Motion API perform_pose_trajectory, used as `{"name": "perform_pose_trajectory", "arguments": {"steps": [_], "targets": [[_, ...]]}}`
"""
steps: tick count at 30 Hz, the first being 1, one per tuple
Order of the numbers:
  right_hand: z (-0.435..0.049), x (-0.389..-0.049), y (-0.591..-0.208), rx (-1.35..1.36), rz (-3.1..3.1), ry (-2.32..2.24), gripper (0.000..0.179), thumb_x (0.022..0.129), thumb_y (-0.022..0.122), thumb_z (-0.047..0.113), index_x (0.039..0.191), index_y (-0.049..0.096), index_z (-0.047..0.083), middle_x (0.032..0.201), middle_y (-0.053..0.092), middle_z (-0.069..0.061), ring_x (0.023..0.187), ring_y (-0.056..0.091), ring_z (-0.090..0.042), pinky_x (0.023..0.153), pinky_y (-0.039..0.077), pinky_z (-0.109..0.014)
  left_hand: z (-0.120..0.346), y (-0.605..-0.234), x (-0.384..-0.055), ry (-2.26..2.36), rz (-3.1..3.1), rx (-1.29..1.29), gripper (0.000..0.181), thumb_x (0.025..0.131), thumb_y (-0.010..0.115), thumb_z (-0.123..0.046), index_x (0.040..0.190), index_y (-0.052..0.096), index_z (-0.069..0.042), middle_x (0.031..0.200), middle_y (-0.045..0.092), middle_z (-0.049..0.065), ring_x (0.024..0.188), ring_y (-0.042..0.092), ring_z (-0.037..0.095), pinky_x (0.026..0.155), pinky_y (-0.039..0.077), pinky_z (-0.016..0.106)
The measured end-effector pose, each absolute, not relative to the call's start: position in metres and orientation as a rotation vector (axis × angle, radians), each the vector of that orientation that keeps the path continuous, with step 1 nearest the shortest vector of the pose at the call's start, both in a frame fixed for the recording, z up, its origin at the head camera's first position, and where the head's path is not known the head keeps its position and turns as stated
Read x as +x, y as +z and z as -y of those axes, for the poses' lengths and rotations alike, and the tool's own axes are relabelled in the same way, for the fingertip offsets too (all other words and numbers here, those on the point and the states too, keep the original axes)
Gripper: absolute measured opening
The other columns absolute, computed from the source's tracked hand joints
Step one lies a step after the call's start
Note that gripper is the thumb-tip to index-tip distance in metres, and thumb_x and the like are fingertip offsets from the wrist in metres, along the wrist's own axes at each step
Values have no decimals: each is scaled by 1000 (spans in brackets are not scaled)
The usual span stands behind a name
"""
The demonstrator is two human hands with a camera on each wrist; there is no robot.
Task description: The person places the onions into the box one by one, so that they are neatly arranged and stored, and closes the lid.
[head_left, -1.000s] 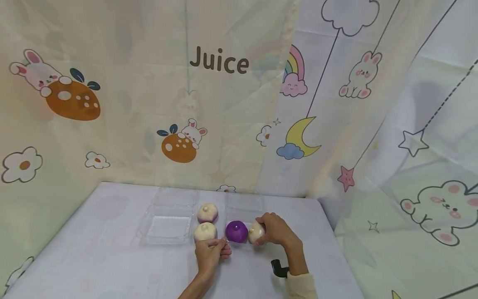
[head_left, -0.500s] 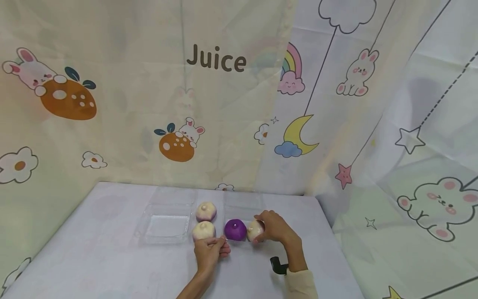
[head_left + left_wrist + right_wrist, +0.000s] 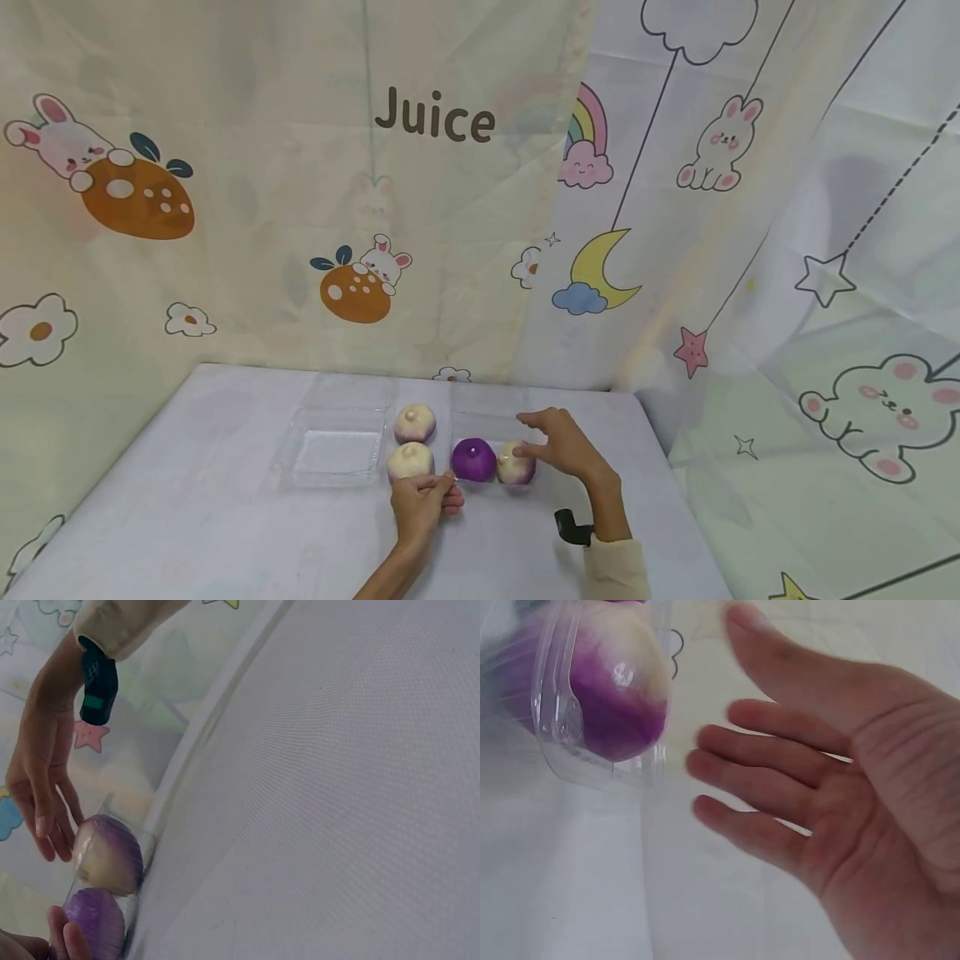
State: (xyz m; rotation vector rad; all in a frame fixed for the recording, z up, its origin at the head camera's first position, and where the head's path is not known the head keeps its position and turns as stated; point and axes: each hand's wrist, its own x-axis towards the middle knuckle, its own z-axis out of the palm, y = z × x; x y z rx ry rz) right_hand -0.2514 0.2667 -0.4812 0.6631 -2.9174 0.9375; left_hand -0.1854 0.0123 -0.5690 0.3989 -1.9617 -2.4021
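Observation:
A clear plastic box (image 3: 491, 429) with its lid raised stands on the table. In it sit, side by side, a deep purple turnip-like piece (image 3: 473, 460) and a cream-and-purple turnip-like piece (image 3: 513, 472). My left hand (image 3: 420, 508) pinches the box's front left corner between thumb and fingers. Just right of the box is my right hand (image 3: 566, 450), fingers spread and holding nothing; in the right wrist view its palm faces the cream-and-purple piece (image 3: 622, 682) behind the clear wall. Two more cream-topped pieces (image 3: 415, 423) stand left of the box, the nearer one partly behind my left hand.
A second clear plastic box (image 3: 337, 454), nothing inside, lies open at the left. The white table (image 3: 225, 533) ends at patterned curtains (image 3: 450, 208) behind and to the right. A black strap device (image 3: 573, 528) is on my right wrist.
My right hand has let go of the cream-and-purple piece and moved slightly right, its fingers opening. That piece stays in the box. My left hand keeps its place.

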Motion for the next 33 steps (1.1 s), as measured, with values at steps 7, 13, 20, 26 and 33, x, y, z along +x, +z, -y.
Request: {"name": "perform_pose_trajectory", "arguments": {"steps": [7, 13, 20, 26, 33], "targets": [[-271, -267, -488, 402, 2645, 1077, 31, 96, 84, 11, 122, 80, -4, 107, 84, -19, 86, 84, -29, 75, 71, -38, -13, -571, -186, -2403, 1962, 399, 24, 101, 73, -5, 100, 75, 19, 72, 79, 14, 57, 74, 11, 58, 68, 28], [-277, -278, -493, 228, 2576, 1119, 21, 100, 78, 10, 116, 82, -3, 80, 82, -12, 53, 73, -32, 44, 48, -23, -12, -570, -185, -2399, 1976, 390, 24, 101, 73, -7, 100, 76, 17, 74, 80, 14, 58, 75, 12, 59, 68, 28], [-288, -290, -514, 181, 2585, 1198, 18, 103, 72, 2, 117, 79, -8, 95, 82, -20, 75, 79, -35, 62, 58, -21, -13, -570, -184, -2389, 1992, 381, 24, 101, 74, -7, 100, 76, 17, 74, 80, 14, 58, 75, 12, 58, 67, 27], [-291, -297, -530, 140, 2596, 1271, 23, 106, 65, -1, 123, 72, -15, 112, 79, -31, 99, 79, -42, 82, 67, -34, -15, -572, -184, -2396, 1992, 391, 24, 102, 73, -7, 99, 77, 17, 73, 79, 13, 57, 75, 11, 58, 67, 27], [-284, -307, -532, 77, 2645, 1475, 34, 113, 56, 7, 131, 66, -20, 121, 74, -35, 111, 73, -46, 89, 67, -45, -12, -571, -186, -2397, 1984, 380, 25, 102, 74, -8, 101, 76, 17, 75, 80, 17, 57, 75, 12, 57, 67, 28]]}}
